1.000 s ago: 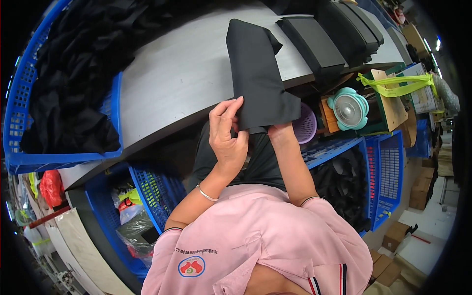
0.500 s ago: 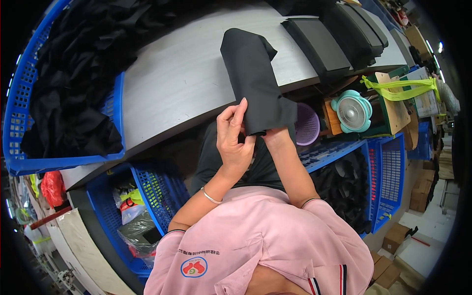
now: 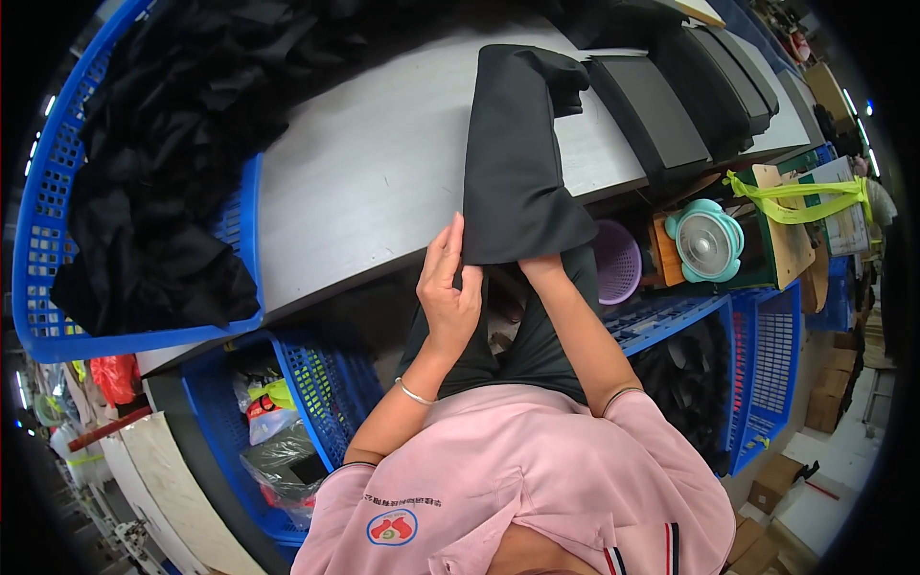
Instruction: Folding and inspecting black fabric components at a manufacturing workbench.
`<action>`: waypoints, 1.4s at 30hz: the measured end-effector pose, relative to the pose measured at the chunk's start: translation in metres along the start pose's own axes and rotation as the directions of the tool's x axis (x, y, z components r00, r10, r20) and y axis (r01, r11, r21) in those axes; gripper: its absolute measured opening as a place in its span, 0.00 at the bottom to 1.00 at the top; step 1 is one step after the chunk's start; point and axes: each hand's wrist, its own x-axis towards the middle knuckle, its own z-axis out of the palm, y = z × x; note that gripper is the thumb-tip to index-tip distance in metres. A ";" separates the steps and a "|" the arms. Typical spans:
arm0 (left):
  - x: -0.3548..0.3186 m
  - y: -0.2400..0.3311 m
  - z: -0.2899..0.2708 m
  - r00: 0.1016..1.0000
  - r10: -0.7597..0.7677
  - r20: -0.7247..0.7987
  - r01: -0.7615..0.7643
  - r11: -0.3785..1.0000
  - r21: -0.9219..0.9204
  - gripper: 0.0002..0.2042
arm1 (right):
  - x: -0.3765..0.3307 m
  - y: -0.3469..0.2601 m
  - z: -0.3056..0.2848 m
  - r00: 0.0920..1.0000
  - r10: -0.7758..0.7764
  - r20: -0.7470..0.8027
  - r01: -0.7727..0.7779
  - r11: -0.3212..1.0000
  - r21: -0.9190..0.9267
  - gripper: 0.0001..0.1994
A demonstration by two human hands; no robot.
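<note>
A black fabric piece (image 3: 517,163), folded or tube-like, lies over the front edge of the grey table with its near end toward me. Its far right corner curls over. My left hand (image 3: 450,297) is at the near left corner, fingers stretched out along the cloth's edge and holding nothing visible. My right hand (image 3: 543,267) reaches under the near end of the cloth; its fingers are hidden beneath or inside it.
A blue crate (image 3: 144,321) heaped with black cloth (image 3: 163,192) stands on the grey table (image 3: 364,172) at left. Stacked black pieces (image 3: 652,110) lie at the far right. Around me are a purple basket (image 3: 616,261), a teal fan (image 3: 709,240) and more blue crates (image 3: 767,359).
The cloth's near end has gone from rolled to spread flatter and wider. My left fingers have straightened from a bent grip at its edge. The whole view has shifted slightly.
</note>
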 end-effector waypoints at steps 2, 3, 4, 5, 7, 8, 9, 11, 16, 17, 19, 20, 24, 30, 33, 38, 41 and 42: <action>-0.002 -0.006 -0.004 1.000 -0.021 -0.014 0.021 1.000 0.008 0.29 | 0.005 -0.022 -0.006 0.919 -0.390 -0.057 0.354 0.880 -0.316 0.25; -0.004 -0.004 -0.004 0.998 -0.056 0.004 0.056 0.997 -0.059 0.29 | 0.007 -0.025 -0.009 0.921 -0.386 -0.055 0.351 0.881 -0.316 0.25; -0.005 -0.003 -0.003 0.996 -0.090 0.024 0.092 0.988 -0.124 0.28 | 0.009 -0.027 -0.012 0.921 -0.388 -0.024 0.360 0.876 -0.320 0.23; -0.006 -0.006 -0.001 0.995 -0.096 0.026 0.099 0.987 -0.123 0.28 | 0.010 -0.028 -0.014 0.922 -0.388 0.008 0.370 0.871 -0.322 0.21; -0.004 -0.014 0.002 0.996 -0.091 0.004 0.091 0.995 -0.037 0.28 | 0.012 -0.039 -0.014 0.946 -0.325 0.007 0.312 0.901 -0.303 0.19; -0.006 -0.016 0.003 0.995 -0.096 0.005 0.096 0.995 -0.035 0.28 | 0.013 -0.045 -0.014 0.964 -0.266 0.004 0.256 0.924 -0.284 0.17; -0.005 -0.016 0.005 0.990 -0.137 -0.026 0.135 0.989 -0.055 0.28 | 0.014 -0.048 -0.016 0.964 -0.265 0.006 0.255 0.925 -0.283 0.17; -0.004 -0.021 0.005 0.982 -0.178 -0.058 0.174 0.982 -0.075 0.27 | 0.013 -0.057 -0.024 0.957 -0.274 0.093 0.285 0.946 -0.154 0.16; -0.004 -0.045 0.005 0.886 -0.442 -0.138 0.375 0.859 -0.348 0.22 | 0.038 -0.095 -0.053 0.809 0.250 0.533 -0.530 0.703 0.474 0.19; -0.006 -0.050 0.011 0.879 -0.460 -0.122 0.397 0.850 -0.346 0.22 | 0.040 -0.077 -0.044 0.808 0.174 0.563 -0.249 0.967 0.058 0.19; -0.011 -0.051 0.026 0.882 -0.466 -0.065 0.423 0.847 -0.322 0.21 | 0.020 -0.062 -0.022 0.960 -0.031 0.279 0.130 0.929 -0.345 0.20; -0.011 -0.045 0.029 0.885 -0.462 -0.060 0.415 0.840 -0.349 0.21 | 0.007 -0.059 -0.013 0.967 -0.088 0.238 0.204 0.827 -0.524 0.20; -0.007 -0.045 0.036 0.834 -0.551 0.025 0.473 0.690 -0.548 0.08 | 0.013 -0.083 -0.011 0.946 0.074 0.317 0.129 0.810 -0.572 0.21; -0.024 -0.060 0.036 0.749 -0.649 0.133 0.570 0.529 -0.629 0.12 | -0.003 -0.100 -0.006 0.936 -0.263 0.233 0.348 0.790 -0.505 0.19; -0.031 -0.086 0.026 0.792 -0.501 0.349 0.602 0.542 -0.586 0.06 | 0.006 -0.097 -0.005 0.921 0.057 0.386 0.177 0.820 -0.544 0.16; -0.022 -0.080 0.023 0.740 -0.528 0.417 0.670 0.521 -0.529 0.12 | 0.007 -0.079 -0.013 0.801 -0.171 0.574 0.492 0.733 -0.469 0.16; -0.025 -0.057 0.011 0.767 -0.526 0.368 0.641 0.657 -0.397 0.22 | 0.005 -0.078 -0.024 0.896 -0.151 0.418 0.354 0.812 -0.465 0.15; -0.029 -0.034 0.006 0.886 -0.439 0.152 0.448 0.720 -0.529 0.25 | -0.003 -0.083 -0.029 0.897 -0.050 0.439 0.274 0.841 -0.466 0.17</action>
